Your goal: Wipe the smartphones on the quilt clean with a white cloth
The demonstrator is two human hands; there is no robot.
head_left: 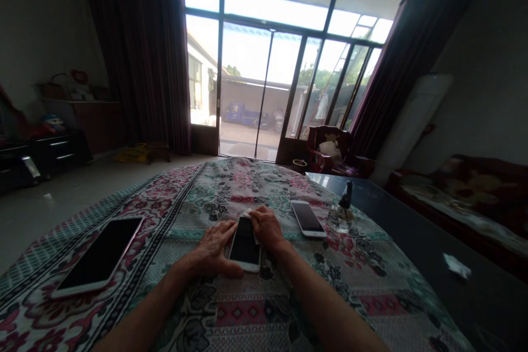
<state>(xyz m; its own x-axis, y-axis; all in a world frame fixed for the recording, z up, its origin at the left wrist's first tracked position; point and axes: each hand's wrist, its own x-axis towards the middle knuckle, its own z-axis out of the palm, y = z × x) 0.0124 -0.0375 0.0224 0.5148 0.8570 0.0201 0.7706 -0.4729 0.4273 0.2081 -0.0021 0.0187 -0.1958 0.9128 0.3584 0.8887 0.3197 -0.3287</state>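
Note:
A white-framed smartphone with a dark screen lies face up on the patterned tablecloth, between my two hands. My left hand grips its left side, with the fingers along the edge and the thumb at the lower corner. At the upper right edge, my right hand is closed on a white tissue, mostly covered by the fingers, and presses it against the phone. To the right lies a second white phone, beside a clear spray bottle with a black nozzle. A larger white-edged tablet rests at the left.
The floral tablecloth covers the table. On the dark surface at the right lies a crumpled white tissue. Beyond stand a wooden chair, a wooden sofa and glass doors between dark curtains.

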